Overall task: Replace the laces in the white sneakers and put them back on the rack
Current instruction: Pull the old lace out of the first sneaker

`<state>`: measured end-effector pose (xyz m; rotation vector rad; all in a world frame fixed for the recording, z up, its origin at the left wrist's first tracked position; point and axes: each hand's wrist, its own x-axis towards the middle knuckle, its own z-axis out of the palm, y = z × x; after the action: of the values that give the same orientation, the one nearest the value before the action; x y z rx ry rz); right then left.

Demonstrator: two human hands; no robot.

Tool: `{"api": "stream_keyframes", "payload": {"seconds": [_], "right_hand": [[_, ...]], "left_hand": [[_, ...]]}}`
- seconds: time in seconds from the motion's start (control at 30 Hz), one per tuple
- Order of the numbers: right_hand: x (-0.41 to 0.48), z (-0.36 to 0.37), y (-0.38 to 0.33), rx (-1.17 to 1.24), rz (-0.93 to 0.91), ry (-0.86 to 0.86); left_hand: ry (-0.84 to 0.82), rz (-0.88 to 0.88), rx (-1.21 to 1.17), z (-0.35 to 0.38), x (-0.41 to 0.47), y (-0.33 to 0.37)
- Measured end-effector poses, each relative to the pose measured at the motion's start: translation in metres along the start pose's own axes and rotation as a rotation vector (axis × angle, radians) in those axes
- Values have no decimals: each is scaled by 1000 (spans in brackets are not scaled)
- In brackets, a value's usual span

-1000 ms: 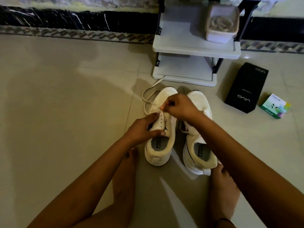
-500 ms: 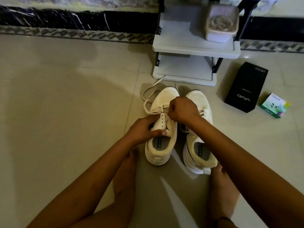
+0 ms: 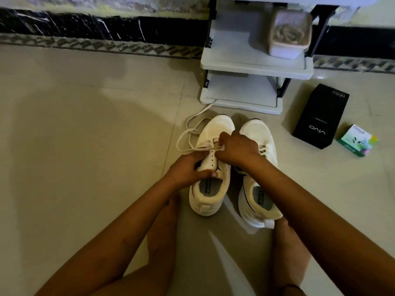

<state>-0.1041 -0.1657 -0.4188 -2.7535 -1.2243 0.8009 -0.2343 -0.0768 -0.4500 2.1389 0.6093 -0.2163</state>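
Note:
Two white sneakers stand side by side on the tiled floor, toes toward the rack. My left hand (image 3: 190,169) grips the left sneaker (image 3: 213,189) at its eyelet flap, thumb on the collar. My right hand (image 3: 237,149) pinches the cream lace (image 3: 188,137) over the lower eyelets of that shoe. The lace loops loosely to the left of the toe and trails toward the rack. The right sneaker (image 3: 259,195) is laced and partly hidden by my right forearm.
A white two-shelf rack (image 3: 254,67) stands against the wall just beyond the shoes, with a lidded box (image 3: 288,33) on its upper shelf. A black phone box (image 3: 320,120) and a small green carton (image 3: 357,141) lie to the right. My bare feet flank the shoes.
My right hand has moved slightly back toward me along the left shoe with the lace, and the loose loop at the left has shifted. The left hand keeps its hold.

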Motion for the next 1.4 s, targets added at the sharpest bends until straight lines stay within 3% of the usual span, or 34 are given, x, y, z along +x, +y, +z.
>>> {"api": "stream_keyframes", "payload": {"seconds": [0.17, 0.27, 0.33, 0.43, 0.5, 0.53, 0.67, 0.73, 0.93, 1.0, 1.2, 1.27, 1.4], "right_hand": [[3, -1, -2, -112, -5, 215], [4, -2, -2, -133, -34, 190], [4, -8, -1, 105, -22, 118], [-5, -29, -4, 868, -12, -21], [-8, -33, -5, 980, -11, -6], [-6, -32, -4, 888, -4, 14], [-2, -19, -4, -6, 23, -31], [-5, -10, -8, -157, 13, -40], [-5, -8, -15, -288, -45, 249], [-7, -9, -16, -308, -88, 275], [-3, -30, -15, 229, -24, 297], [-1, -29, -13, 195, -47, 250], [2, -7, -9, -38, 30, -16]], "left_hand": [[-7, 14, 24, -1, 0, 1], [-17, 17, 27, -1, 1, 0], [-20, 5, 28, 0, 2, -3], [-8, -14, 34, -1, 2, -5], [-1, -4, 37, 0, 2, -4], [-1, 0, 34, 0, 1, -3], [-3, 1, 39, 2, 4, -3], [-7, -9, 69, 3, 4, -4], [-1, 0, 61, 3, 4, -7], [-6, 6, 65, 3, 4, -7], [-2, 4, 65, 3, 5, -7], [4, 6, 59, 2, 4, -5], [-2, 22, 40, 3, 4, -4]]}}
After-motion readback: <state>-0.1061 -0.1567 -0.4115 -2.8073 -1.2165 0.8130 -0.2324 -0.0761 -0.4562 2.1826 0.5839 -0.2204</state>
